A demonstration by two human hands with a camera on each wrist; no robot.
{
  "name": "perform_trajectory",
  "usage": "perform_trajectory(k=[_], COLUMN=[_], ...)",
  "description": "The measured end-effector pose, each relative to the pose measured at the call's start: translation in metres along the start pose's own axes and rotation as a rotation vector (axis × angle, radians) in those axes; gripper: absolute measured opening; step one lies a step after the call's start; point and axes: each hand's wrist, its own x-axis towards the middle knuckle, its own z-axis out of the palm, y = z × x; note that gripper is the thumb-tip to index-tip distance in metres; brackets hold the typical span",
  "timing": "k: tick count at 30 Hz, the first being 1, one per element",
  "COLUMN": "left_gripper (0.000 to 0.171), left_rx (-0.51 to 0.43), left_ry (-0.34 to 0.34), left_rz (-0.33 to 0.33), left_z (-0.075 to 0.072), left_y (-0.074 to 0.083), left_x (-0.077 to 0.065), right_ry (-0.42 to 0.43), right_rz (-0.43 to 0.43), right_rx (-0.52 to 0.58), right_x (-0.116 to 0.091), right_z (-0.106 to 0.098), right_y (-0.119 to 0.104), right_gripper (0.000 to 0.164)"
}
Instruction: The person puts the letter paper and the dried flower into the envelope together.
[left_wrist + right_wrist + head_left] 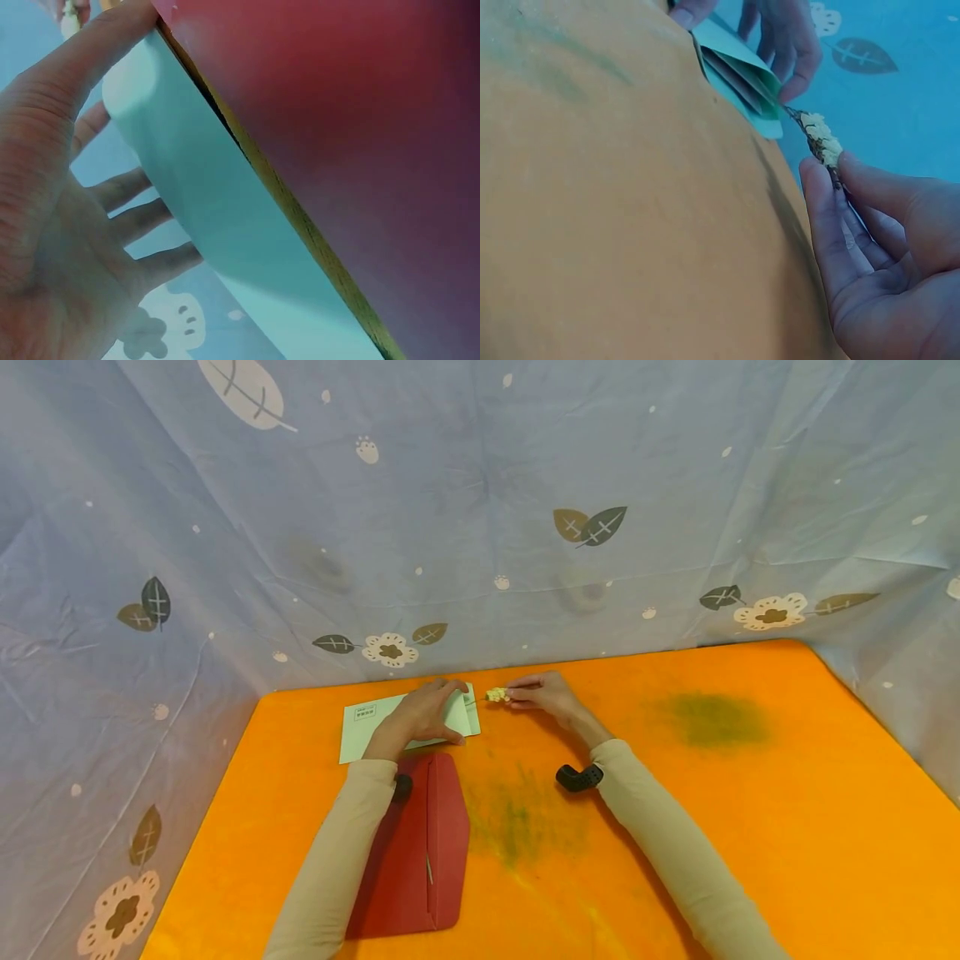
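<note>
A pale green envelope (358, 737) lies near the back of the orange table, its mouth facing right. My left hand (429, 714) grips it across the mouth end, thumb at the near edge and fingers at the far edge. In the right wrist view the mouth of the green envelope (742, 56) gapes. My right hand (551, 695) pinches a small yellow flower sprig (821, 139) between thumb and fingers. Its thin stem points left into the envelope's mouth; how far in it reaches, I cannot tell.
A large red envelope (450, 843) lies under my left forearm, its flap side to the right. The orange table (825, 793) has greenish stains (716, 720). Patterned grey-blue cloth (480, 510) hangs behind and at the sides.
</note>
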Motion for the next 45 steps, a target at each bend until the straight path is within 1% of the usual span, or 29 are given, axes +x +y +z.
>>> perform_trajectory(k=[9,16,22,31,38,45], left_gripper=[0.086,0.084,0.084,0.084,0.084,0.084], left_rx=[-0.006,-0.014,-0.006,-0.007,-0.004,0.004], left_ry=[0.010,0.000,-0.003,0.011,0.014,0.012], left_rz=[-0.012,-0.020,-0.027,-0.012,-0.007,-0.009], left_z=[0.001,0.001,0.001,0.001,0.000,0.001], left_y=[0.000,0.000,-0.001,0.001,0.001,0.001], left_x=[-0.001,0.000,0.000,-0.001,-0.001,0.000], right_ry=[0.000,0.000,-0.010,-0.009,0.021,0.048], right_rz=[0.007,0.022,0.034,0.047,0.043,0.038], right_rx=[0.031,0.007,0.002,0.040,0.040,0.034], right_x=[0.004,0.006,0.009,0.013,0.014,0.015], right_z=[0.012,0.020,0.031,0.046,0.053,0.064], right_y=[0.001,0.000,-0.001,0.002,0.002,0.002], right_gripper=[0.032,0.029,0.028,0.027,0.028,0.025])
